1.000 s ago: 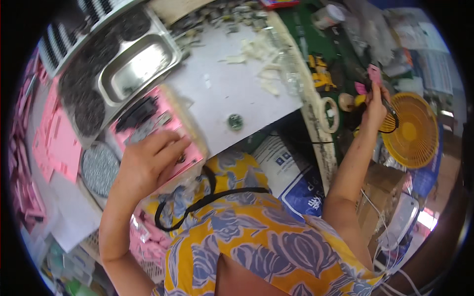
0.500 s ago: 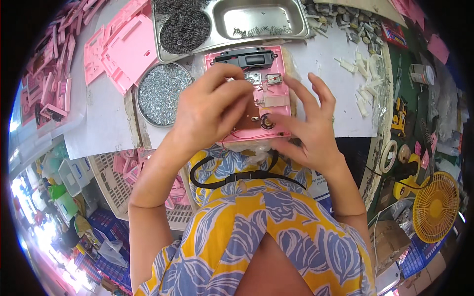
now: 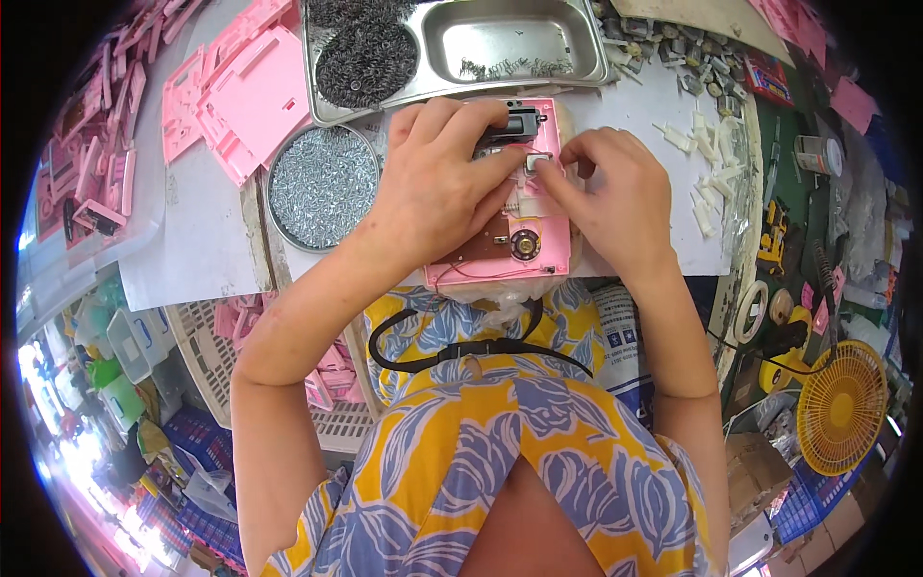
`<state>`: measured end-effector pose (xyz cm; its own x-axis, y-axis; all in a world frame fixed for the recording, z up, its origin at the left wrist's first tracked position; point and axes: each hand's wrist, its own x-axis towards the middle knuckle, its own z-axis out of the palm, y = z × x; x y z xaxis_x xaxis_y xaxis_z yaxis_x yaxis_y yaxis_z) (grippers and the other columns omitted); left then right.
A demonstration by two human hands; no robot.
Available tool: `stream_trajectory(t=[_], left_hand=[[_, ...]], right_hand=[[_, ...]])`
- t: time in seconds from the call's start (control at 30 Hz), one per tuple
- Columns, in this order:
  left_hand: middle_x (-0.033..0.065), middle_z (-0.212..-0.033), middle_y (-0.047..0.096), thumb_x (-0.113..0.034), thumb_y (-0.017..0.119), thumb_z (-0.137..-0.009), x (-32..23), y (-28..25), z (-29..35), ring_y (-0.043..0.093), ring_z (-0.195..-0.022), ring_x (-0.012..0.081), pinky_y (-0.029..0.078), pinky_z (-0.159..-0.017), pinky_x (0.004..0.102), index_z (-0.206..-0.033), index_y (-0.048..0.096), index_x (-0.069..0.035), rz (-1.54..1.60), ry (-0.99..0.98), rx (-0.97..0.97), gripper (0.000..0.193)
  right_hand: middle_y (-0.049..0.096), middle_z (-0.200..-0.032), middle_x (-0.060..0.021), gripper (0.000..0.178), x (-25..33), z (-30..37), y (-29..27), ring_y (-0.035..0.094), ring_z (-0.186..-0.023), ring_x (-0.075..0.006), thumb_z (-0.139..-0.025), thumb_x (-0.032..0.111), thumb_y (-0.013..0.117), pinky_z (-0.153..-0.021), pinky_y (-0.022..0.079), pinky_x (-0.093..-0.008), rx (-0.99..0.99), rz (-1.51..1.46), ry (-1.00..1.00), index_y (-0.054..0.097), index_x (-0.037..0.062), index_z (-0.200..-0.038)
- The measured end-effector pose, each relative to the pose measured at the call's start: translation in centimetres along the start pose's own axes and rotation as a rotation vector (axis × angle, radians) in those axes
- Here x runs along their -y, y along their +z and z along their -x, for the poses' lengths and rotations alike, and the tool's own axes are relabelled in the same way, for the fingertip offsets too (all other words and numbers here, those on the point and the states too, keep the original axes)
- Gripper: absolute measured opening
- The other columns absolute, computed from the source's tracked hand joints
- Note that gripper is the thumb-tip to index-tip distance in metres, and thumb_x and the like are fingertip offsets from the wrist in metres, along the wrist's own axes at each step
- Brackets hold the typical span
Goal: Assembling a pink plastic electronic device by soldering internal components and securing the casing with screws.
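A pink plastic housing (image 3: 552, 231) lies in front of me, fitted with a black part (image 3: 524, 122), a brown board (image 3: 473, 244) and a round speaker-like disc (image 3: 525, 245). My left hand (image 3: 433, 183) covers its left side, fingers bent over the black part and thumb reaching to a small square metal-framed part (image 3: 536, 163). What the left fingers hold, if anything, is hidden. From the right, my right hand (image 3: 617, 192) is closed, its thumb and bent fingers at that small square part. Thin wires run along the housing's lower edge.
Behind the housing stands a steel tray (image 3: 505, 48) with dark springs (image 3: 365, 62). A round dish of small screws (image 3: 322, 188) sits left, beside stacked pink panels (image 3: 255, 101). White plastic pieces (image 3: 707, 183) and small motor-like parts (image 3: 707, 67) lie right. A yellow fan (image 3: 841, 409) is far right.
My left hand has shifted up and right over the black part. My right hand has moved up from beside the round disc, its spread fingers now closed at the small square part.
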<state>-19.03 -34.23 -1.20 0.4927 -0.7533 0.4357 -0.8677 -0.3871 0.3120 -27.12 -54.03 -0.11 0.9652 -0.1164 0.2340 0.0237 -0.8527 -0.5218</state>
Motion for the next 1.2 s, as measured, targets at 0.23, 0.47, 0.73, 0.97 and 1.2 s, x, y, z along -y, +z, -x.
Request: stream_trajectory(t=[0.23,0.47,0.73,0.97,1.2], left_hand=[[0.0036,-0.123,0.060,-0.020,0.080,-0.075,-0.3,0.9,1.0,0.055,-0.103,0.0272,0.040,-0.089,0.0438,-0.110,0.077,-0.022,-0.049,-0.004,-0.044,0.035],[0.0027,-0.123,0.060,-0.020,0.079,-0.075,-0.6,0.9,1.1,0.055,-0.105,0.0268,0.039,-0.091,0.0433,-0.111,0.077,-0.023,-0.066,0.005,-0.043,0.036],[0.0032,-0.124,0.060,-0.020,0.076,-0.079,-0.3,1.0,1.4,0.055,-0.107,0.0261,0.038,-0.092,0.0443,-0.112,0.076,-0.021,-0.037,-0.008,-0.049,0.033],[0.0015,-0.123,0.061,-0.021,0.073,-0.077,-0.4,1.1,1.3,0.056,-0.108,0.0236,0.038,-0.096,0.0436,-0.103,0.076,-0.018,0.024,-0.002,-0.072,0.026],[0.0013,-0.121,0.063,-0.022,0.067,-0.076,1.0,-0.2,0.9,0.057,-0.113,0.0217,0.040,-0.097,0.0437,-0.094,0.073,-0.013,-0.035,0.301,-0.034,0.021]], right_hand=[[0.068,-0.073,-0.0107,0.020,1.1,-0.9,-0.3,0.067,-0.071,-0.0303,-0.080,0.025,0.073,-0.063,0.053,-0.0434,0.115,0.163,0.014,0.070,0.0062,-0.076],[0.070,-0.074,-0.0148,0.018,0.9,-0.9,0.2,0.068,-0.071,-0.0342,-0.081,0.020,0.071,-0.065,0.055,-0.0446,0.116,0.175,0.035,0.070,0.0029,-0.075],[0.073,-0.075,-0.0135,0.023,-1.1,-1.8,-2.0,0.067,-0.064,-0.0192,-0.088,0.019,0.072,-0.060,0.052,-0.0341,0.341,-0.305,0.287,0.075,-0.0044,-0.089],[0.072,-0.073,-0.0145,0.025,-1.1,-0.7,-0.4,0.068,-0.064,-0.0189,-0.086,0.021,0.076,-0.062,0.053,-0.0319,0.265,-0.367,0.403,0.075,-0.0042,-0.088],[0.073,-0.075,-0.0159,0.027,-0.8,-0.7,-1.0,0.071,-0.067,-0.0211,-0.084,0.024,0.077,-0.065,0.055,-0.0333,0.304,-0.406,0.419,0.074,-0.0027,-0.087]])
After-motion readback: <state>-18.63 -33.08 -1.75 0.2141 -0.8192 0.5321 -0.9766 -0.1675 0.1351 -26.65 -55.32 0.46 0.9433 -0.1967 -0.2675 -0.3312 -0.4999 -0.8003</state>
